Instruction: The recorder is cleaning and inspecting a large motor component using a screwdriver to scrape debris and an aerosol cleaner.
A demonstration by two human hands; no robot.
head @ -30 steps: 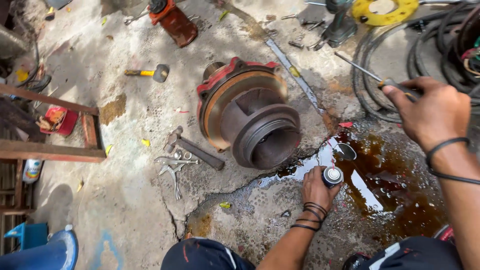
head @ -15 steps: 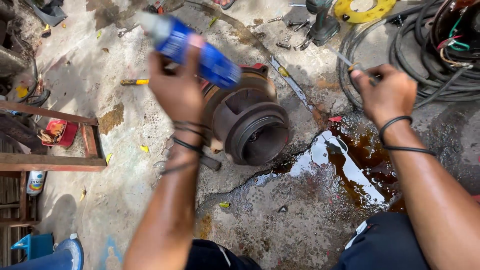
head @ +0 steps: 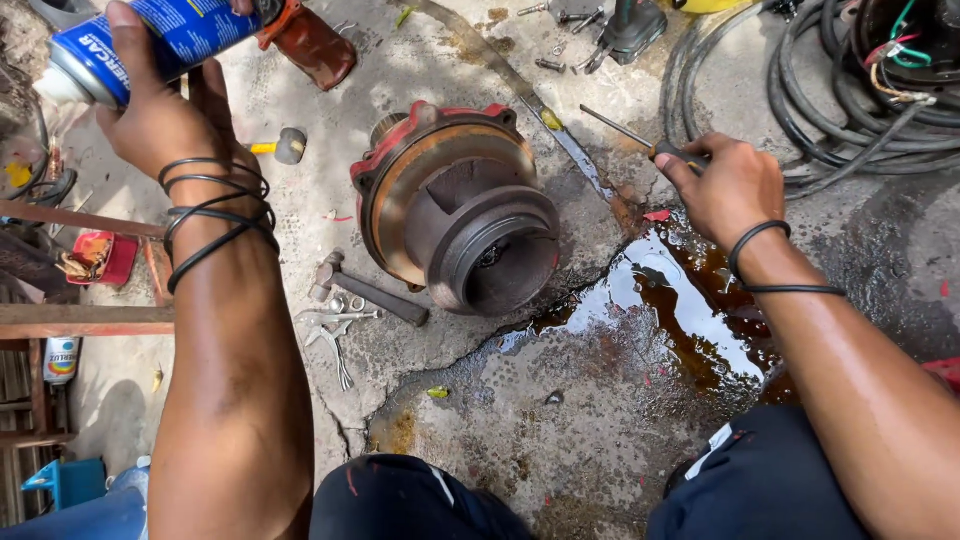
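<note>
1. Head view: I take the rusty round metal pump housing with a red-painted rim (head: 455, 210) as my landmark; it lies on its side on the cracked concrete floor (head: 560, 420), its dark open mouth facing toward me.
2. Up and to the left of the housing, my left hand (head: 165, 110) is raised off the floor, fingers wrapped tight around a blue cylindrical spray can (head: 150, 40) that lies tilted across the top corner. Black bands circle that wrist.
3. To the right of the housing, my right hand (head: 725, 185) is closed on the dark handle of a thin-shafted screwdriver (head: 640, 140); the shaft points up and left, its tip near the housing's upper right edge.
4. Below and right of the housing, a brown oily puddle (head: 680, 310) spreads across the floor, reaching under the right wrist.
5. Just left of the housing's lower edge lie a dark steel hammer (head: 365, 290) and a few silvery pliers-like tools (head: 335, 325).
6. Further left of the housing, a small mallet with a yellow handle (head: 280, 147) rests on the floor.
7. Far right of the housing, coiled black cables (head: 800, 90) are piled up.
8. Above the housing sits a rusty red cylindrical part (head: 310, 40), just beside the can.
</note>
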